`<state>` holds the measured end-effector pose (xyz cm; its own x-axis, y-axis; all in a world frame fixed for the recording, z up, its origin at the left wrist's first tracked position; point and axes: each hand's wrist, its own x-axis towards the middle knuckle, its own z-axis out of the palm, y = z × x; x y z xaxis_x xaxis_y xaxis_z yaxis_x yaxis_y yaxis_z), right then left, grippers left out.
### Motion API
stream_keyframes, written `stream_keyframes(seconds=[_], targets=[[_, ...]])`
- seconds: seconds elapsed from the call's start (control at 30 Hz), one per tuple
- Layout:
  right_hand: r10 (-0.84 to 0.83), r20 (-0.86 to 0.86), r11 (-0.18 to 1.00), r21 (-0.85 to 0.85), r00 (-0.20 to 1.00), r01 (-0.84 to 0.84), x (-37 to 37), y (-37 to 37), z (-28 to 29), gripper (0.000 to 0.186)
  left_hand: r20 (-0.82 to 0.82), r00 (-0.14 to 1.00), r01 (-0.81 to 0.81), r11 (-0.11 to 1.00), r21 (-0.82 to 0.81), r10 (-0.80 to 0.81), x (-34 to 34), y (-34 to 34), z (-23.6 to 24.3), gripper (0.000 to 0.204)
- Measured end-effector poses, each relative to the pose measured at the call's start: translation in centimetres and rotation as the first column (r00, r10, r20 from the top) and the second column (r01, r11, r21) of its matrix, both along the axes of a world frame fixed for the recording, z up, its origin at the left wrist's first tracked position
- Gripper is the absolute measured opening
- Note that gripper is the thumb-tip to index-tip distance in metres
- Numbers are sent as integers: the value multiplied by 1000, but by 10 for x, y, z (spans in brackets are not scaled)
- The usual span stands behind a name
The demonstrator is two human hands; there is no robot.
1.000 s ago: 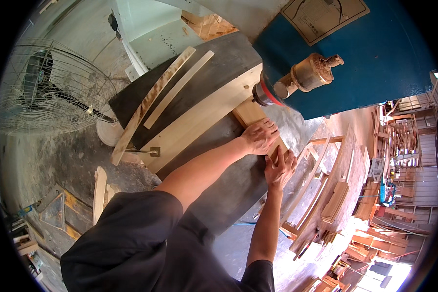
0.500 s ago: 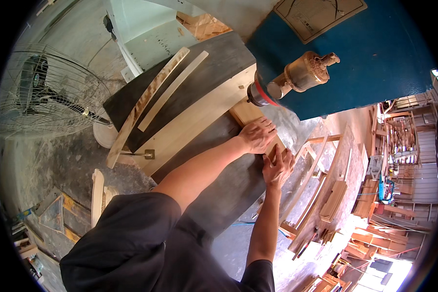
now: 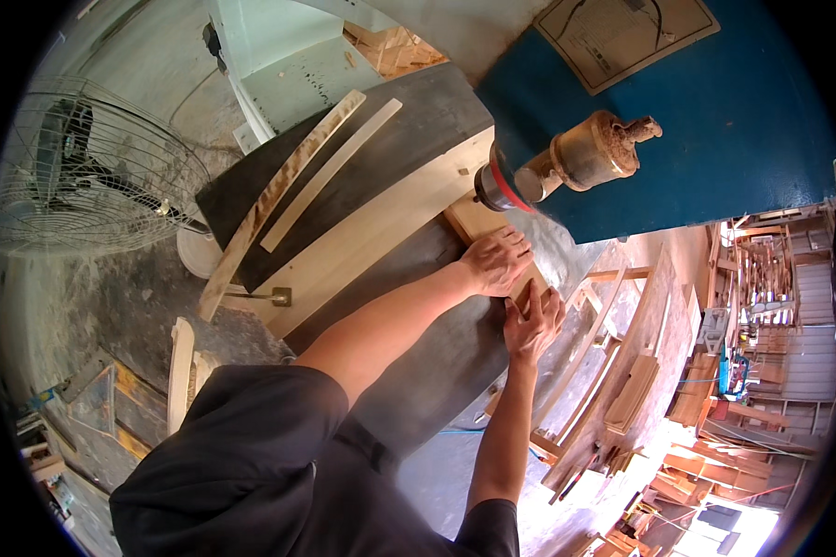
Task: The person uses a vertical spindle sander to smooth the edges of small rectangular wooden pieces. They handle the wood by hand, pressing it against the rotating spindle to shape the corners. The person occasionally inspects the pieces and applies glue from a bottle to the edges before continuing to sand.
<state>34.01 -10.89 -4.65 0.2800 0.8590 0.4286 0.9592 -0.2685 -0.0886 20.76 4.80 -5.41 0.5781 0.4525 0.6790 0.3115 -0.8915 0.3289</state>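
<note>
My left hand (image 3: 500, 262) lies on a short wooden board (image 3: 478, 215) with its fingers bent and pressed over it. My right hand (image 3: 534, 323) grips the board's near end, thumb and fingers curled on it. The board rests on a dark metal machine table (image 3: 395, 390), its far end under a cutter head with a red ring (image 3: 497, 184), beside a long pale wooden fence (image 3: 372, 232). Above the head, a dusty metal cylinder (image 3: 594, 153) juts from a blue machine body (image 3: 715, 111).
Two thin curved strips (image 3: 330, 176) lie across the table's far part. A wire-cage fan (image 3: 93, 176) stands at left near pale offcuts (image 3: 181, 371). At right are wooden frames (image 3: 585, 353) on a panel and stacked timber (image 3: 762, 278) behind.
The view has shifted slightly. Both hands and the board under them keep nearly the same position near the cutter head.
</note>
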Motion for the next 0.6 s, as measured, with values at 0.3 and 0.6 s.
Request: stream_keyframes(seconds=[0.3,0.6], targets=[[9,33,1000,1,999,-9,9,4,-1,65,14,1000,3,1000,-9,-3,7,5,0,16],[0,18,1000,-16,1000,0,16,9,-4,66,-27,1000,0,999,-36,-1,11,9,1,22]])
